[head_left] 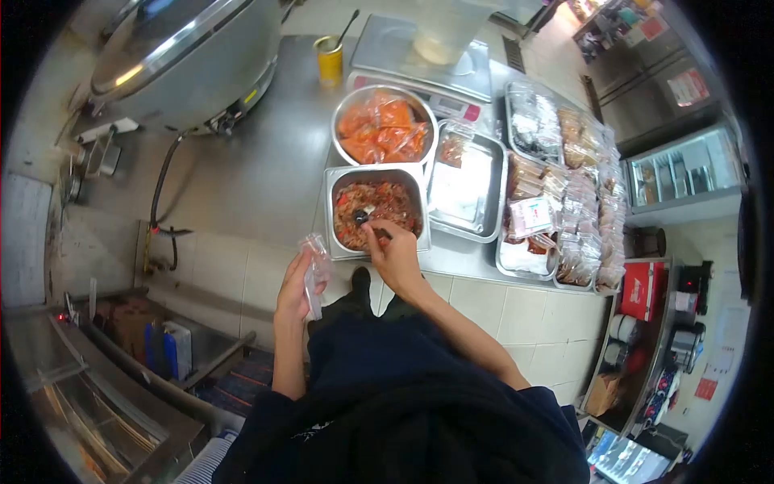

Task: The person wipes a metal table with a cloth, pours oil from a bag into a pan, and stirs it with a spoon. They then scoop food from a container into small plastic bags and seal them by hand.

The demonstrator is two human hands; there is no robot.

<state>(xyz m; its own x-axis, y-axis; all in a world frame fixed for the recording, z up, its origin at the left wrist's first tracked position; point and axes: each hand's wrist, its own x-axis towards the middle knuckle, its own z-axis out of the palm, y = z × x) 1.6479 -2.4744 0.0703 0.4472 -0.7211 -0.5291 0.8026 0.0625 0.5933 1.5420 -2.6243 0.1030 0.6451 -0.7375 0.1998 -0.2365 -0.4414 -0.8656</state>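
My left hand (296, 282) is closed around a small clear plastic bag (317, 270), held left of and below a square metal pan (330, 211). Chopped, reddish-brown food (391, 194) fills much of that pan. Over the pan's near side, my right hand (394, 252) has its fingers curled round a dark spoon (360, 216), whose rounded end is at the food. Most of the handle is hidden by the fingers. Just beyond the pan, a round metal bowl (342, 113) contains several clear bags of orange food (391, 133).
To the right, a shallow metal tray (484, 230) holds one filled bag (454, 148). Further right are trays of packed bags (574, 218). A scale (459, 107), a yellow can (329, 63) and a large cooker (201, 73) stand on the steel counter (250, 169).
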